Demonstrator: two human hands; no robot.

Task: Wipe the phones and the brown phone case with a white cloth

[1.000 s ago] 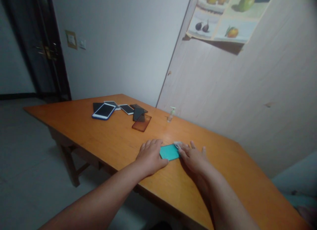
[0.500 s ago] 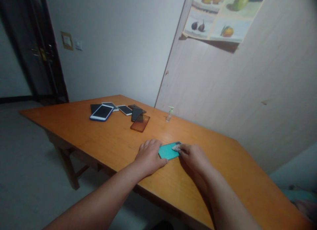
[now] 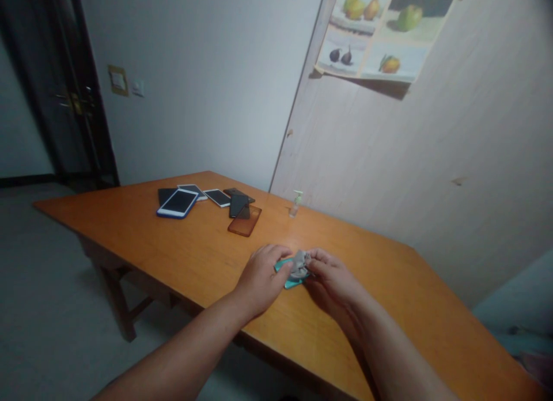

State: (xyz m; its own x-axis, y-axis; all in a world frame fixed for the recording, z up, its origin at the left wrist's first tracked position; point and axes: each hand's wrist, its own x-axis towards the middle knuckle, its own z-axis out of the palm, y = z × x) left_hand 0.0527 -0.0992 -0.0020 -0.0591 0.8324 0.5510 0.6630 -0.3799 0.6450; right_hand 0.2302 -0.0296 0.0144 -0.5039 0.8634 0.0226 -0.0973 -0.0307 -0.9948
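A teal phone case (image 3: 295, 283) lies on the wooden table in front of me, partly covered by a crumpled grey cloth (image 3: 299, 265). My right hand (image 3: 330, 272) pinches the cloth at its right side between thumb and fingers. From the left, my left hand (image 3: 264, 277) has its fingers curled and its thumb against the cloth, just over the case. Whether the left fingertips also touch the case is hidden.
Several phones, among them a blue-edged phone (image 3: 178, 203), and a clear brown phone case (image 3: 245, 221) lie farther back on the table (image 3: 194, 254). A small pump bottle (image 3: 294, 205) stands near the wall.
My left hand has gone from gripping the case's left end to the cloth. The cloth, a small folded piece before, now shows larger and crumpled between both hands.
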